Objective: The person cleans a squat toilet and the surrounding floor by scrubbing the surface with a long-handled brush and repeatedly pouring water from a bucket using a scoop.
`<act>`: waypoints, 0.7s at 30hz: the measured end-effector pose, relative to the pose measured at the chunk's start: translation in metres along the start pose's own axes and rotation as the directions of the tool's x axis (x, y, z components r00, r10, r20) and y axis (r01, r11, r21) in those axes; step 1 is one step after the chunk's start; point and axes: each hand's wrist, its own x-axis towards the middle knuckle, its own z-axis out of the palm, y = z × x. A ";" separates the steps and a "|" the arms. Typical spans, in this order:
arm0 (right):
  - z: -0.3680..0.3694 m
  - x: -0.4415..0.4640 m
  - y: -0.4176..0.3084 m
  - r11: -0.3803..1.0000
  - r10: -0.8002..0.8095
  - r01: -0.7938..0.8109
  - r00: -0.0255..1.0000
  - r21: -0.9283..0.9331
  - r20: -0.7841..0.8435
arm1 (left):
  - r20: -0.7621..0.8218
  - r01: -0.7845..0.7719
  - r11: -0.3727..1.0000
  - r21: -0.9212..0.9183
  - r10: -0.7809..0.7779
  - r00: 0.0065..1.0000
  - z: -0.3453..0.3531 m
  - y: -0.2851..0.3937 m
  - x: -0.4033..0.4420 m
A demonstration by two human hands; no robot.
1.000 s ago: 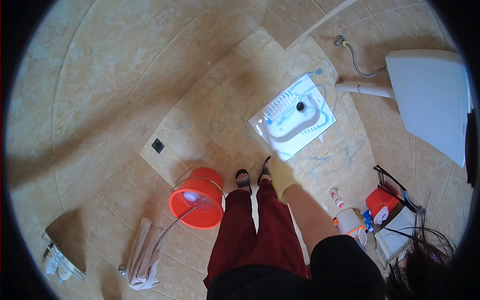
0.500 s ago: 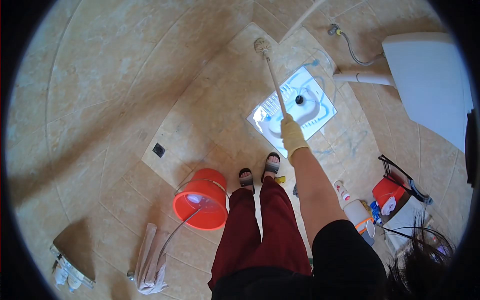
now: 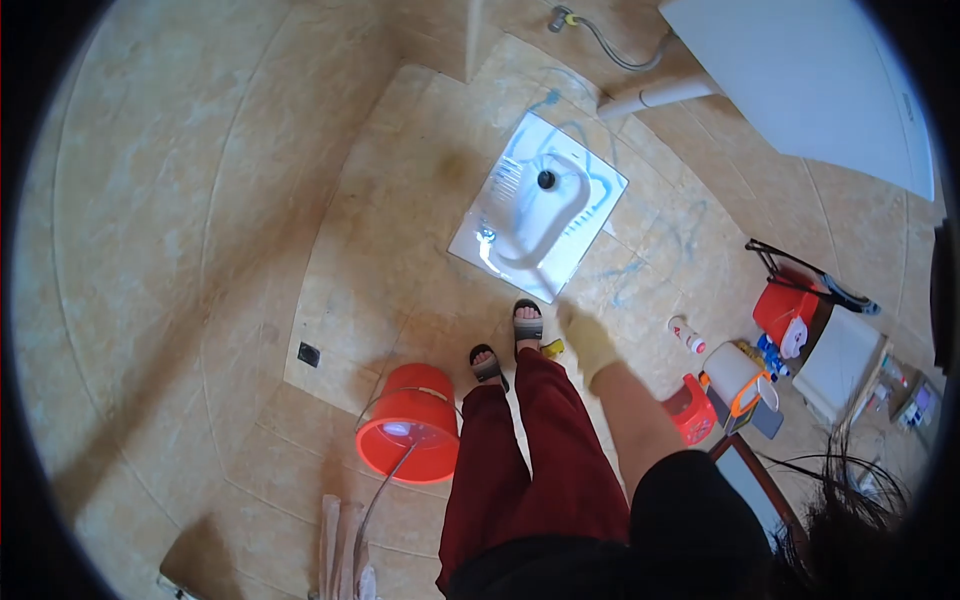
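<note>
My right hand (image 3: pixel 588 342), in a pale yellow glove, is in front of my right foot, near the lower corner of the white squat toilet (image 3: pixel 590 205). The hand is smeared by motion but appears closed round the handle of a long-handled brush. Only a faint streak of the handle shows over the toilet's lower corner. A brownish blur on the tiles to the left of the toilet may be the brush head (image 3: pixel 453 166). Streaks of blue liquid lie in the toilet and on the floor around it. My left hand is out of view.
A red bucket (image 3: pixel 415 462) with a hose in it stands left of my feet. On the right are a white and red bottle (image 3: pixel 687 335), a red plastic stool (image 3: pixel 690 410) and a red container (image 3: pixel 783 305). A floor drain (image 3: pixel 309 355) lies at the left.
My gloved right hand has come down and back towards my feet, and the brush has blurred. The camera view has turned, so the toilet appears farther left and more items show on the right.
</note>
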 end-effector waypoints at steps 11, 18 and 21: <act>0.029 0.001 -0.051 0.856 0.115 -0.090 0.993 0.509 -0.019 | -0.026 -0.020 1.000 0.010 0.020 0.999 0.000 0.007 0.023; 0.000 0.080 -0.024 0.821 0.060 0.085 0.971 0.565 -0.233 | -0.037 -0.037 0.999 0.014 0.037 0.999 0.000 0.011 0.031; -0.128 0.118 -0.114 0.610 0.205 -0.075 0.977 0.789 -0.065 | -0.039 -0.040 0.999 0.021 0.040 0.998 0.000 0.014 0.032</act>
